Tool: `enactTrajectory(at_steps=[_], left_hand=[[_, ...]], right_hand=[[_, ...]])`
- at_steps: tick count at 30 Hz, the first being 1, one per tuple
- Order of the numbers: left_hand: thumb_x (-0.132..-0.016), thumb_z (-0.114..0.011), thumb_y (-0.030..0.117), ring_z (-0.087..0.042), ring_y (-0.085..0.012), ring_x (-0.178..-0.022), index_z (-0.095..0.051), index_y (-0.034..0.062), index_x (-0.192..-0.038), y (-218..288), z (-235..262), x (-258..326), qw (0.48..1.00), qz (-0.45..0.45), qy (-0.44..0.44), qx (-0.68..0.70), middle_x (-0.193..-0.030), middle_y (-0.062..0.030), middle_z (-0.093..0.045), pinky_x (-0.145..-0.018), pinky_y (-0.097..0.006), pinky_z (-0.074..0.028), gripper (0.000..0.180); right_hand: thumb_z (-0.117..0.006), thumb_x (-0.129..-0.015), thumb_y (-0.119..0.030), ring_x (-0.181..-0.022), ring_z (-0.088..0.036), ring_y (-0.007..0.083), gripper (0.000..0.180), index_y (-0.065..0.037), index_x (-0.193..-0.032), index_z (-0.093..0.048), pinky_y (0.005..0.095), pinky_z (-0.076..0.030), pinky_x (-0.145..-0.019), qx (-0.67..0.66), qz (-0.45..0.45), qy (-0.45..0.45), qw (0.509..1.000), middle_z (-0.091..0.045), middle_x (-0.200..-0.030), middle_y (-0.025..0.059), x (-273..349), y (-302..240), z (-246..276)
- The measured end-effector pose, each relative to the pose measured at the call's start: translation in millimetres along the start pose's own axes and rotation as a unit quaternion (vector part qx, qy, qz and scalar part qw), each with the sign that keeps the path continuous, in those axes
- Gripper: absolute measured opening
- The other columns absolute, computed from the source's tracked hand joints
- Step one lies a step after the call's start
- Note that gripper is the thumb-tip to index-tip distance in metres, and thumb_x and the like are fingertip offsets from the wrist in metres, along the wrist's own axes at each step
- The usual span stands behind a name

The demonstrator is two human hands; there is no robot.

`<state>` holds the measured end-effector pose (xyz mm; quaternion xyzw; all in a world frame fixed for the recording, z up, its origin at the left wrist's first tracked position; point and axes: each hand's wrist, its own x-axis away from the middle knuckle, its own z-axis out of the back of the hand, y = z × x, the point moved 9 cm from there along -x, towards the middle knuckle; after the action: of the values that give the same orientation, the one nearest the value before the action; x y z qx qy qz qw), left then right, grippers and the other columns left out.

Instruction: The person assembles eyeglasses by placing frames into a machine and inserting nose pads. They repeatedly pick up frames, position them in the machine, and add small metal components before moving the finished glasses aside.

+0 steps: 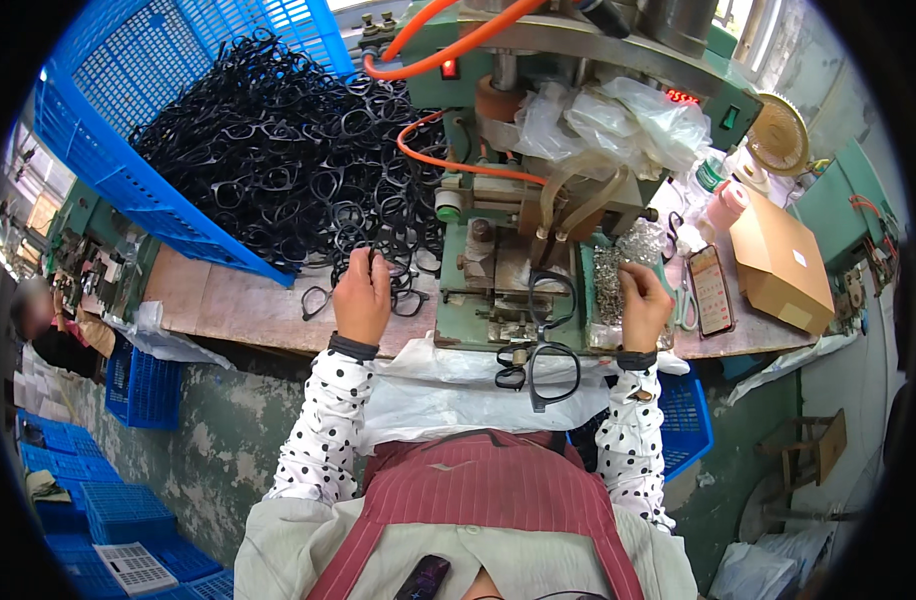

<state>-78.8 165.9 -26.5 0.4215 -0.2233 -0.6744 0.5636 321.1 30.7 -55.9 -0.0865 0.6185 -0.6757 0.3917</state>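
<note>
My left hand (pixel 363 300) is closed at the near edge of a large heap of black eyeglass frames (pixel 278 170). Its fingertips pinch a dark eyeglass frame, mostly covered by the hand. My right hand (pixel 645 308) has thumb and fingers pressed together beside a tray of small shiny metal parts (pixel 610 285); whatever lies in the pinch is too small to make out. Between my hands stands a green bench machine (pixel 461 318). A black eyeglass frame (pixel 555 375) sits at its front, one rim above the other, with neither hand touching it.
A big blue crate (pixel 168 205) lies tipped behind the heap. Orange hoses (pixel 458 40) loop over the machine. On the right are a phone (pixel 711 290), scissors (pixel 686 308) and a cardboard box (pixel 781 265). Another blue crate (pixel 686 425) stands below the table.
</note>
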Motion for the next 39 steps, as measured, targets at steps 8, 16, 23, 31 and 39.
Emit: enactTrajectory(at_steps=[8, 16, 23, 31, 39], left_hand=[[-0.074, -0.065, 0.004, -0.064, -0.0187, -0.09, -0.064, 0.0099, -0.11, 179.0, -27.4, 87.9, 0.836, -0.548, -0.007, 0.015, -0.104, -0.002, -0.067, -0.09, -0.041, -0.044, 0.037], [-0.075, -0.069, 0.009, -0.06, -0.0262, -0.085, -0.061, 0.0059, -0.119, 182.6, -59.2, 102.6, 0.808, -0.563, -0.124, 0.122, -0.102, -0.0063, -0.065, -0.083, -0.041, -0.049, 0.044], [-0.075, -0.068, 0.007, -0.062, -0.0262, -0.087, -0.061, 0.0023, -0.116, 191.0, -43.4, 120.5, 0.764, -0.62, -0.132, 0.119, -0.108, -0.0087, -0.068, -0.086, -0.044, -0.048, 0.042], [-0.07, -0.068, 0.006, -0.06, -0.0282, -0.099, -0.059, 0.0046, -0.121, 188.5, -71.9, 108.9, 0.746, -0.609, -0.232, 0.134, -0.117, -0.0084, -0.063, -0.094, -0.048, -0.045, 0.053], [-0.068, -0.068, 0.004, -0.057, -0.0307, -0.094, -0.061, 0.0063, -0.119, 183.5, -75.1, 105.7, 0.76, -0.589, -0.235, 0.14, -0.114, -0.0057, -0.063, -0.091, -0.046, -0.046, 0.052]], right_hand=[[-0.07, -0.078, -0.002, -0.06, -0.041, 0.0016, 0.019, 0.0, -0.097, -0.072, 0.0194, -0.033, -0.052, -0.152, -0.011, -0.118, 0.981, -0.065, -0.078, -0.0026, 26.5, -98.9, -43.9], [-0.074, -0.073, -0.004, -0.064, -0.052, 0.0039, 0.046, 0.001, -0.114, -0.053, 0.02, -0.04, -0.055, -0.169, -0.083, -0.131, 0.973, -0.068, -0.084, 0.0072, 31.1, -100.2, -62.4], [-0.075, -0.073, -0.001, -0.071, -0.058, 0.0084, 0.055, 0.001, -0.12, -0.048, 0.0203, -0.045, -0.062, -0.244, -0.06, -0.111, 0.962, -0.067, -0.086, 0.0089, 25.8, -104.0, -75.8], [-0.077, -0.072, -0.013, -0.083, -0.062, 0.0266, 0.043, -0.012, -0.112, -0.062, 0.0397, -0.049, -0.076, 0.274, 0.084, 0.112, 0.951, -0.069, -0.087, 0.0065, -9.4, -29.9, 7.6], [-0.074, -0.074, -0.017, -0.106, -0.054, 0.031, 0.016, -0.01, -0.088, -0.069, 0.0417, -0.041, -0.091, 0.326, 0.189, -0.002, 0.926, -0.065, -0.11, 0.0069, 6.9, 3.5, 6.6]])
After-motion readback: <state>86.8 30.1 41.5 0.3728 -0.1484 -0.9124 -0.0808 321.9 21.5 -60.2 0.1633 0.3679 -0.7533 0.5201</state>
